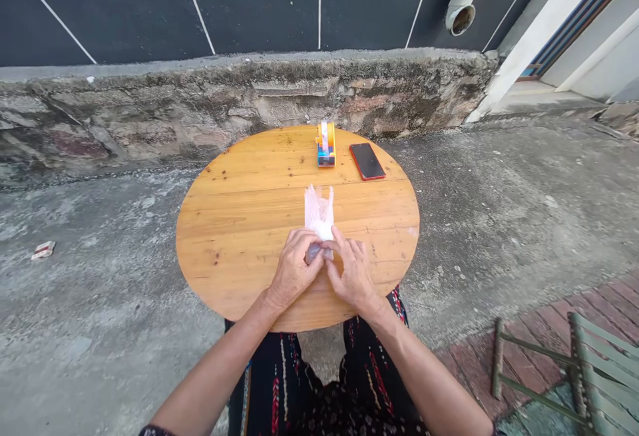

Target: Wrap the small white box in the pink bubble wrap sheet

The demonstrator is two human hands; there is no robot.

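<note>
A thin whitish plastic bag point(319, 213) lies on the round wooden table point(239, 223), its two handle ends spread away from me. At its near end is a purplish-grey rounded lump point(313, 253); I cannot tell whether it is inside the bag or part of it. My left hand point(294, 263) curls its fingers around the lump's left side. From the right, my right hand point(352, 266) grips the same end, its forefinger along the bag. Both thumbs nearly meet at the lump, and the fingers partly cover it.
A yellow and blue tape dispenser point(326, 146) stands at the table's far side. To its right lies a red-edged phone point(368, 161). Beyond runs a stone wall base point(200, 103). A green slatted chair point(606, 369) is at the lower right.
</note>
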